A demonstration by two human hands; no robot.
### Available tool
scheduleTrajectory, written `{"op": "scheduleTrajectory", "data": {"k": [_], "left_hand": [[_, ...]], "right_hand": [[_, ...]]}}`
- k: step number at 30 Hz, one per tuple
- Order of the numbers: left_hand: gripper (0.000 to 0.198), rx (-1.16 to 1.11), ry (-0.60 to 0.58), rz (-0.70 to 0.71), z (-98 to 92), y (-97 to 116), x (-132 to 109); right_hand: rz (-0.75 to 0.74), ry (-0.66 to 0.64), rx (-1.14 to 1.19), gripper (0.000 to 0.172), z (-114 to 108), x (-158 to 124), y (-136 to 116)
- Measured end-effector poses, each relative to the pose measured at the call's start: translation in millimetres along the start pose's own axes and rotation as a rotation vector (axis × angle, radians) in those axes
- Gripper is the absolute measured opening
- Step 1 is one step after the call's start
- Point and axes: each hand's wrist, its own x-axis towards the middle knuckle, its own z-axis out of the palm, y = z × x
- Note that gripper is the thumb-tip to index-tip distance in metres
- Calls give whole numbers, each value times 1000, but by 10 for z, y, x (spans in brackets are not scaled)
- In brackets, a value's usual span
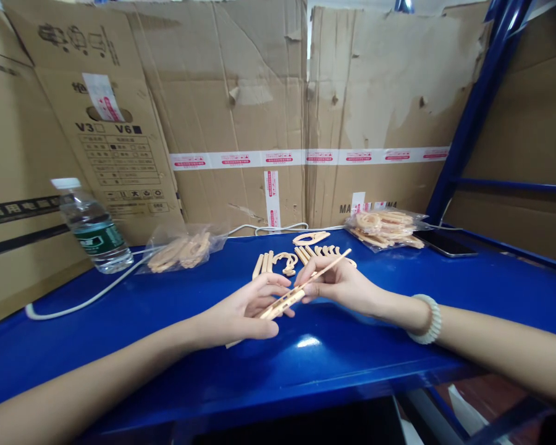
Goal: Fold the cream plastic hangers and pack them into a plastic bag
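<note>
My left hand is curled around a slotted light-wood piece, its thumb along the near side. A thin flat wooden piece is pinched between the thumb and fingers of my right hand. Its lower end meets the slotted piece; whether it sits in a slot I cannot tell. Just beyond my hands lie several straight wooden strips, curved wooden pieces and a loop-shaped wooden piece. Part of another wooden piece shows below my left hand.
A water bottle stands at the left on the blue shelf. Bags of wooden parts lie at the back left and back right, with a phone beside the latter. A white cable and cardboard walls surround the work.
</note>
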Motion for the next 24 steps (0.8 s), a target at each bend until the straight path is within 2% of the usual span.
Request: {"op": "scheduleTrajectory", "data": {"k": [2, 6, 8, 11, 15, 20, 24], "left_hand": [[64, -96, -31, -41, 2, -17, 22], [56, -68, 6, -127, 15, 29, 44], [51, -40, 3, -156, 25, 56, 44], [40, 32, 37, -194, 47, 59, 47], [29, 267, 54, -70, 101, 48, 48], [32, 697, 48, 152, 152, 73, 23], [32, 775, 51, 200, 127, 34, 15]], "right_hand": [[-88, -1, -99, 25, 7, -6, 19], [-359, -10, -391, 15, -6, -10, 17], [-503, -72, -513, 13, -27, -15, -1], [-636, -177, -677, 17, -67, -29, -31], [-744, -240, -936, 24, -82, -60, -72], [-772, -271, -1062, 27, -54, -95, -100], [-778, -277, -1136, 31, -70, -92, -92]]}}
